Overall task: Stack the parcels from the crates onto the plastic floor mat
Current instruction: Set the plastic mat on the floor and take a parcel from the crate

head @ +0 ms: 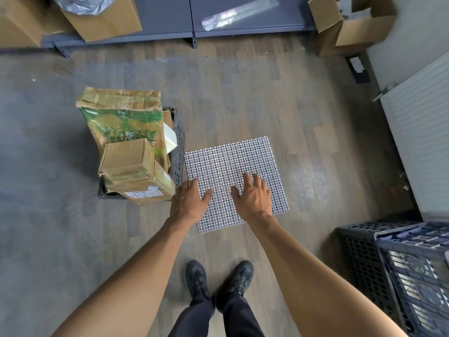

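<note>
Left hand [188, 201] palm down, fingers loosely spread, holding nothing; it sits over the near-left edge of the plastic floor mat [228, 161], thumb pointing right across the lattice; contact with the mat cannot be confirmed from this view. Right hand [254, 197] likewise empty and spread, palm down, fingers pointing away from the person over the near half of the mat; the two hands are apart, a strip of bare lattice between them.

Mat: white openwork grid, roughly square, flat on the wood-look floor [243, 93]; no clear long axis; its edges are turned slightly clockwise from the floorboards, so the far-right corner reaches farthest from the person; nothing stacked on it.

Just left of the mat, nearly touching its left edge, a dark crate [178, 152] full of parcels; its long side runs away from the person. Large green-printed parcel [124, 122] stands tilted at the far end, long axis leaning away; a small brown box [127, 160] rests on a labelled brown parcel [145, 190] at the near end; a pale packet [170, 139] is wedged against the crate's right wall.

Stacked dark crates [398, 268] at near right, well apart from the mat; black shoes [218, 280] below the hands; grey shelving [194, 18] and open cartons [352, 23] along the far wall.
</note>
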{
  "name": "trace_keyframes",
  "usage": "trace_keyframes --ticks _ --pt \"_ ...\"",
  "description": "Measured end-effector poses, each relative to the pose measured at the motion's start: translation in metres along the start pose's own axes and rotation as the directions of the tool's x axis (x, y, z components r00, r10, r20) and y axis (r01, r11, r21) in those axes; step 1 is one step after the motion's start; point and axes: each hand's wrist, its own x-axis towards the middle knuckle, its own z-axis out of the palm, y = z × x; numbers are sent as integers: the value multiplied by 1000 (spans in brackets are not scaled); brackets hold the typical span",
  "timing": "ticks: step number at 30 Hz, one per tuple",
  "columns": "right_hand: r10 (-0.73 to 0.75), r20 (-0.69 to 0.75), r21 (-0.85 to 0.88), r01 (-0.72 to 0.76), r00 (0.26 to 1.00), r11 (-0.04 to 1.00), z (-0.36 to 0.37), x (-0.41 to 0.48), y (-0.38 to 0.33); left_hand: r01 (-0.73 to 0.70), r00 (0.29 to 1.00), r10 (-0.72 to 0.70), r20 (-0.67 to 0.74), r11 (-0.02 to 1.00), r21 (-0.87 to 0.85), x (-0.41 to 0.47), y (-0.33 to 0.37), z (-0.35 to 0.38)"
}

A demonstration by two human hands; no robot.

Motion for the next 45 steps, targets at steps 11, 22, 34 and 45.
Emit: trace_keyframes --ticks 11,22,34,45 --pt "1 48 46 -3 999 999 -35 -15 29 74 995 -81 56 991 112 -19 28 -6" --pt "-153 59 -12 154 986 988 -54 46 26 146 989 -146 -13 989 -11 14 60 9" --pt "-336 122 -26 341 934 940 -12 46 -133 204 927 -243 -287 966 -161 13 -92 -90" --pt "-167 140 441 89 976 893 45 79 -264 385 871 -461 -171 856 -346 66 -200 -135"
